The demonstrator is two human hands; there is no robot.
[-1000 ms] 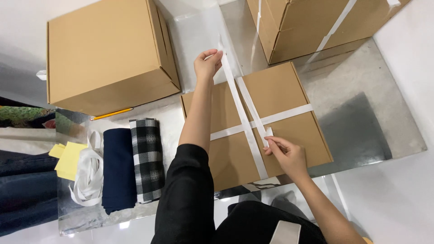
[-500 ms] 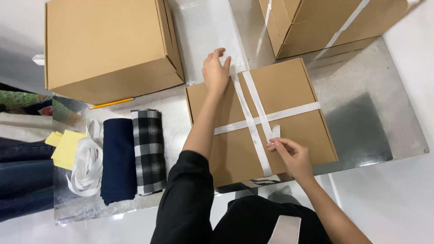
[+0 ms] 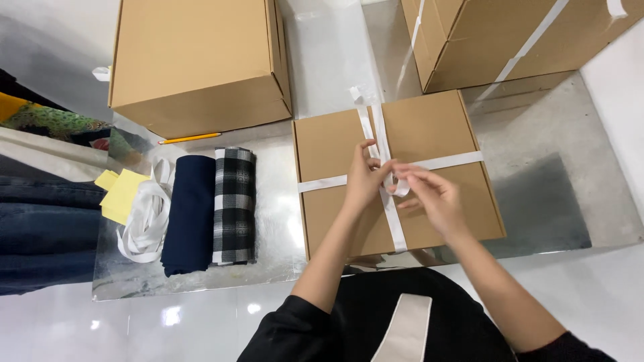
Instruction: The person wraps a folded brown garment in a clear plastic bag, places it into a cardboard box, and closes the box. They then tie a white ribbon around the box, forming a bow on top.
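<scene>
Big box [image 3: 194,60] far left; taped box [image 3: 510,37] far right. Pencil [image 3: 189,139], navy cloth [image 3: 189,214], plaid cloth [image 3: 234,204], ribbon coil [image 3: 144,218], yellow notes [image 3: 121,194] on shiny surface [image 3: 557,201].

One camera only, worn on my head, looks almost straight down from above my chest. It sits close over my hands, my left hand [image 3: 365,181] and right hand [image 3: 433,198], which meet mid-frame above the shiny silver desk [image 3: 557,201]; my dark lap fills the bottom edge.
</scene>
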